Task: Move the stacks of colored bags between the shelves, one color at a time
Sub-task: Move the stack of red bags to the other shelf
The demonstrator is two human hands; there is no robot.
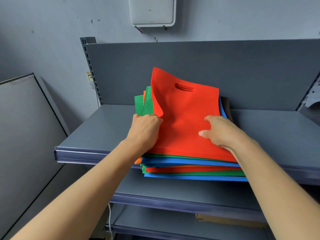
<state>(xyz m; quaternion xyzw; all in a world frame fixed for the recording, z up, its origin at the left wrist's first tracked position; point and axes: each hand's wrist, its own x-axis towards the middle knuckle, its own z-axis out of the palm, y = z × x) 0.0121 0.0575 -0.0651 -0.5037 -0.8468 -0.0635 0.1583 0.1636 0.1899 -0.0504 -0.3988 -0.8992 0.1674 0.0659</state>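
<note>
A pile of flat colored bags sits on the top shelf (103,129), overhanging its front edge. On top lie the red bags (183,122), their far left corner curled upward. Beneath them show green bags (145,104), blue bags (173,161), an orange layer and more red, green and blue layers. My left hand (146,126) has its fingers curled under the left edge of the red bags. My right hand (220,131) grips their right edge, thumb on top.
A lower shelf (173,189) juts out beneath the pile, with a third shelf under it holding a brown box (225,220). A grey panel (26,127) leans at the left. A white wall unit (152,11) hangs above. A white cable (110,220) hangs below.
</note>
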